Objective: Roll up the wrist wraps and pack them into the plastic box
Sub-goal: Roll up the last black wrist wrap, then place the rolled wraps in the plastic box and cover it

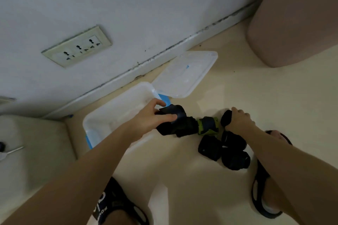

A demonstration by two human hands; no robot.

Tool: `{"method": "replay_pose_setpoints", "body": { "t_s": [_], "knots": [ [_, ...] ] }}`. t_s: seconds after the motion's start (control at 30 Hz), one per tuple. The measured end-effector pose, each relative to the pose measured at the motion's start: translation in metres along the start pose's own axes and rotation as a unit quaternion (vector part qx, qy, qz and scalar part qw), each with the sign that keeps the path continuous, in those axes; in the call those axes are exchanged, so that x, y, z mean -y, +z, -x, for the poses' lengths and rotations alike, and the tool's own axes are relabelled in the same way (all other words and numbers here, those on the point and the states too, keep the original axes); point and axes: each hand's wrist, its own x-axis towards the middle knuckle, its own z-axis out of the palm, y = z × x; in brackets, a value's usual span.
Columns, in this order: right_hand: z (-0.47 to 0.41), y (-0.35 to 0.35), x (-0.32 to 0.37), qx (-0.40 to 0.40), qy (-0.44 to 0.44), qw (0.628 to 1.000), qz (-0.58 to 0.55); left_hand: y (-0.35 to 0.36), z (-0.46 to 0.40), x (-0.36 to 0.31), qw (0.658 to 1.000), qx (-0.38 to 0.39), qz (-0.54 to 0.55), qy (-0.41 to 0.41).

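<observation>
While crouched on the floor [182, 179]: translucent plastic box [117, 113] at 9 o'clock, insides washed out. Left hand [155, 117] gripping black rolled wrap [173, 120] at its rim, right hand [237, 118] clutching another roll [225, 118]. Green-edged wrap [208, 126] between, three soft black rolls [225, 150] at 4 o'clock. Lid [184, 75] at 12.

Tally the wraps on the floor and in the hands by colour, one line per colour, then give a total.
Black wraps: 5, one held by the left hand, one gripped by the right hand, three rolled on the floor.
Green and black wraps: 1.
Total: 6, though the black bundle in the left hand may hold more than one.
</observation>
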Motion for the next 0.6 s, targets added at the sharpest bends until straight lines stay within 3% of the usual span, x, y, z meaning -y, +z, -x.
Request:
{"method": "replay_pose_setpoints", "body": {
  "t_s": [0.13, 0.3, 0.43, 0.6],
  "knots": [
    [-0.003, -0.002, 0.002, -0.017, -0.012, 1.0, 0.001, -0.034, 0.008, 0.003, 0.997, -0.034, -0.068, 0.022],
    [0.023, -0.043, 0.038, -0.182, -0.036, 0.978, -0.092, -0.092, 0.018, 0.012, 0.969, -0.074, -0.23, 0.042],
    [0.072, -0.073, 0.111, -0.313, -0.166, 0.925, -0.137, -0.115, 0.019, 0.041, 0.936, -0.113, -0.327, 0.07],
    [0.13, -0.045, 0.179, -0.369, -0.311, 0.874, -0.063, -0.12, 0.003, 0.096, 0.892, -0.106, -0.427, 0.105]
  ]
}}
